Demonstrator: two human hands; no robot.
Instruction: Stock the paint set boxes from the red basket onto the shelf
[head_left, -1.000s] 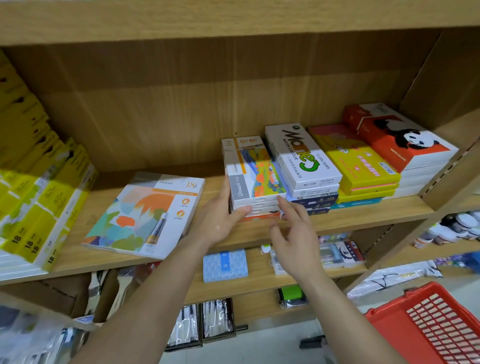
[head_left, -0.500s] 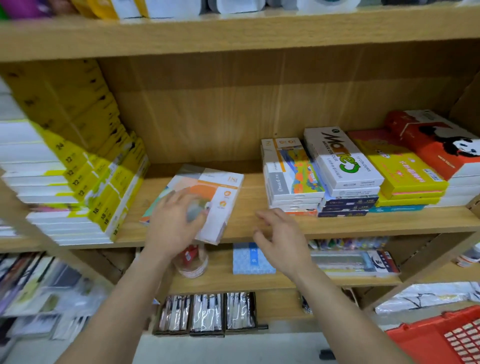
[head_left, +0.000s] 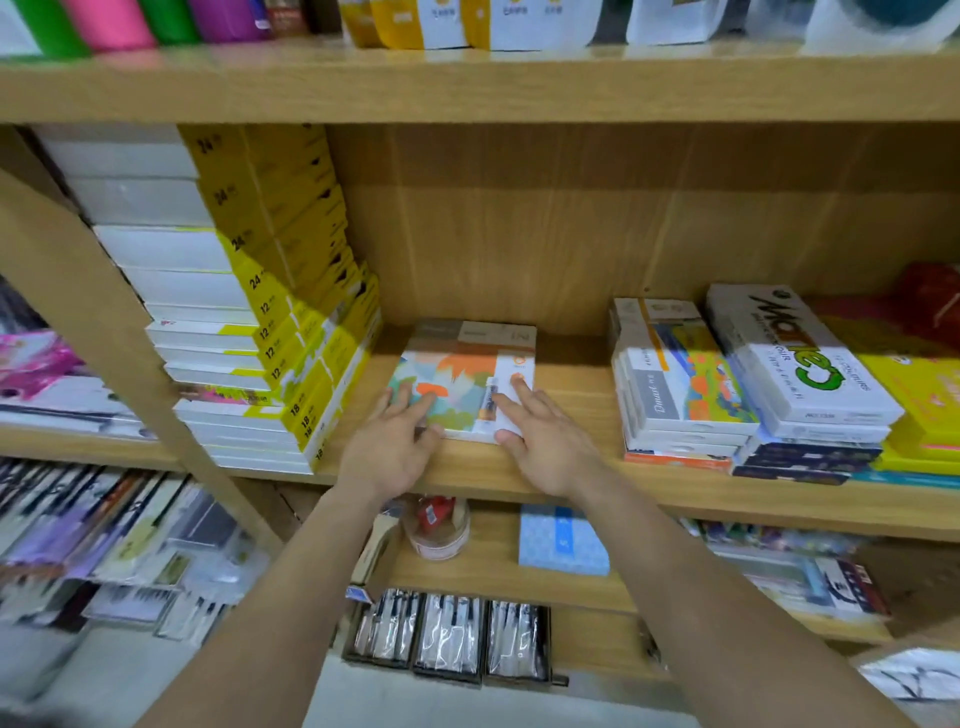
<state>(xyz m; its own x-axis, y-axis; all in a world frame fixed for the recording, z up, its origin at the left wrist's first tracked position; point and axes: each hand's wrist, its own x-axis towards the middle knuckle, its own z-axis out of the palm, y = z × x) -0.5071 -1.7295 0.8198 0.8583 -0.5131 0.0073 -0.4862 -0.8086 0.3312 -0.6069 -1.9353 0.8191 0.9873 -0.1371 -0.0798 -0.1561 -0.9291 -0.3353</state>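
At the far left, past a slanted wooden upright, a side shelf carries a blurred pink and white pack. Just right of the upright, a tall stack of yellow and white boxes rises from the middle shelf; the numbers 24, 12 and 18 show on their ends, but the boxes are too many and too blurred to count exactly. Beside that stack lies one flat paint set box with an orange, teal and white cover, resting on the shelf board near its front edge. The left hand lies open and flat, its fingers spread over the box's near left corner. The right hand is also open, palm down, fingers stretched across the box's right side, thumb at the front edge; neither hand is closed around anything. Well apart to the right stands a stack of about four grey and multicoloured boxes, touching a second stack topped by one white box with green lettering over darker blue ones. At the right edge lie yellow boxes and a red one, blurred. On the lower shelf sit one round tape roll, one pale blue packet, and below them three clear-fronted trays side by side. Coloured packs line the top shelf.
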